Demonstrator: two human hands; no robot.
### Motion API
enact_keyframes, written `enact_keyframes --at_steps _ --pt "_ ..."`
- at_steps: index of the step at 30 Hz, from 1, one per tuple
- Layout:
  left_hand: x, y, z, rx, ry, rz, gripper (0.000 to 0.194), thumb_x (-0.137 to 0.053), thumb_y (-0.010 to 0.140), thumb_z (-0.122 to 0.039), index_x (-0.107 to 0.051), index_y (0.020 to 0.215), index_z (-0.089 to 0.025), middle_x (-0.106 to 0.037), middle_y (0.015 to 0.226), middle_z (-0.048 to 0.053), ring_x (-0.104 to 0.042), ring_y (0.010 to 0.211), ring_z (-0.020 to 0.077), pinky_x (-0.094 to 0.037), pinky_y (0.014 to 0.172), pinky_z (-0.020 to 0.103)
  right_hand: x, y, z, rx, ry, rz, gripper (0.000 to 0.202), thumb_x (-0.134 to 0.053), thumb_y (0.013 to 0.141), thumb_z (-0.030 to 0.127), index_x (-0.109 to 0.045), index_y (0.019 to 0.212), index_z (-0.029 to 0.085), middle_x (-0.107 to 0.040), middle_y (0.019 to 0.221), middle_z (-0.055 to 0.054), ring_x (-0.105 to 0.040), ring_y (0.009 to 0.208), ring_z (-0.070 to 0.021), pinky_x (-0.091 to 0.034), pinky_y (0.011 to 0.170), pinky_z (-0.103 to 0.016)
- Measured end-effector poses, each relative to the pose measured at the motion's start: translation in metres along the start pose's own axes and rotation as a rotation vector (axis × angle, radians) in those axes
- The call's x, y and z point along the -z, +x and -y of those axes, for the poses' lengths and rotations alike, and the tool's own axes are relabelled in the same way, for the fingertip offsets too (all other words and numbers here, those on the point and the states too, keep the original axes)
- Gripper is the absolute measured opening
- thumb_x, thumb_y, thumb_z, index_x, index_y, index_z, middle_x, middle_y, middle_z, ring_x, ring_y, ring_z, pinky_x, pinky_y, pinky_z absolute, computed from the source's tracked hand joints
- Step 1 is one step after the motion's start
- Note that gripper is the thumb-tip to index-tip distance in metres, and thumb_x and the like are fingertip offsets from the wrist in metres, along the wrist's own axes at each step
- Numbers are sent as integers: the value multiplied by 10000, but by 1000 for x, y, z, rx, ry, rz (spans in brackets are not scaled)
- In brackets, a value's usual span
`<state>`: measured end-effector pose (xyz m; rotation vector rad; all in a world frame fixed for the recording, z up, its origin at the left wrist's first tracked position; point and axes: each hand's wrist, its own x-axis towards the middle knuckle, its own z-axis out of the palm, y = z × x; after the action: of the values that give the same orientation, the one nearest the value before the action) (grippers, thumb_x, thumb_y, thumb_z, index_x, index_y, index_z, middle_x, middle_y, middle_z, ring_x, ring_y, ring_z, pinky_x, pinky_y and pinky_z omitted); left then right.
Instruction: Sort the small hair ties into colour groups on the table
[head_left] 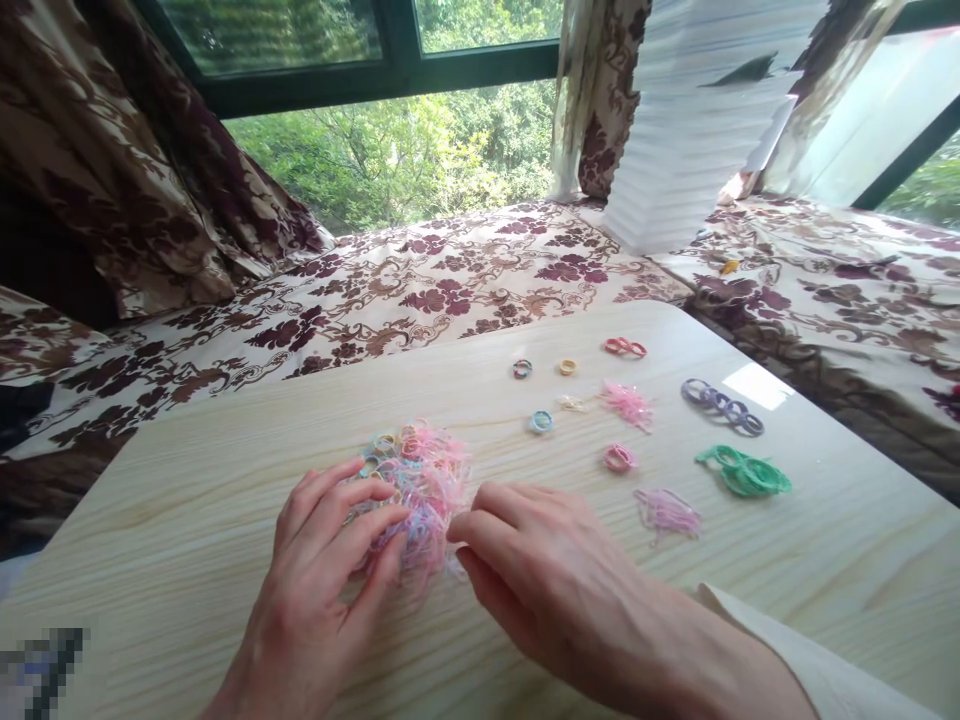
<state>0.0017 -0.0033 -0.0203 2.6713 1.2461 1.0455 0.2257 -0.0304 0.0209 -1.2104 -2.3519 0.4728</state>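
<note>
A tangled pile of pink, lilac, blue and yellow hair ties (435, 475) lies on the pale wooden table (225, 450). My left hand (322, 555) rests at the pile's left side, fingers spread over and touching the bands. At the right edge of the pile, my right hand (536, 570) has thumb and fingertips pinched together; whatever is between them is too small or hidden to make out. Beyond my right hand are sorted groups: a pink ring bundle (619, 458), lilac bands (668, 512), pink bands (627, 403) and green bands (746, 472).
Purple hair ties (721, 406) lie in a row at the right, and red ones (625, 347) at the back. Small rings in multicolour (522, 369), yellow (568, 367) and blue (541, 422) sit mid-table. A tall white stack (697, 130) stands on the floral-covered sill (465, 265).
</note>
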Motion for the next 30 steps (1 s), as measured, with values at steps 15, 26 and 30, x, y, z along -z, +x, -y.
enact_keyframes --at_steps 15,26,30 --pt "-4 0 3 -19 -13 -26 181 -603 869 -126 -653 997 -244 -663 1022 57 -562 1176 289 -426 1035 547 42 -133 -50 -378 -349 -218 227 -495 949 357 -702 948 263 -702 867 -36 -691 673 -133 -539 570 -195" --pt "-3 -3 7 -19 -3 -19 192 -613 870 -141 -650 1023 -251 -664 1034 54 -552 1197 290 -410 1052 541 55 -110 -58 -427 -471 -226 302 -445 963 429 -677 1010 241 -716 924 -59 -702 712 -168 -532 571 -260" --pt "-3 -1 7 -17 -9 -39 174 -620 863 -132 -654 997 -238 -659 1026 57 -557 1180 293 -417 1043 541 52 -107 -62 -458 -458 -137 382 -407 970 480 -656 812 239 -653 765 -32 -644 600 -146 -485 522 -261"
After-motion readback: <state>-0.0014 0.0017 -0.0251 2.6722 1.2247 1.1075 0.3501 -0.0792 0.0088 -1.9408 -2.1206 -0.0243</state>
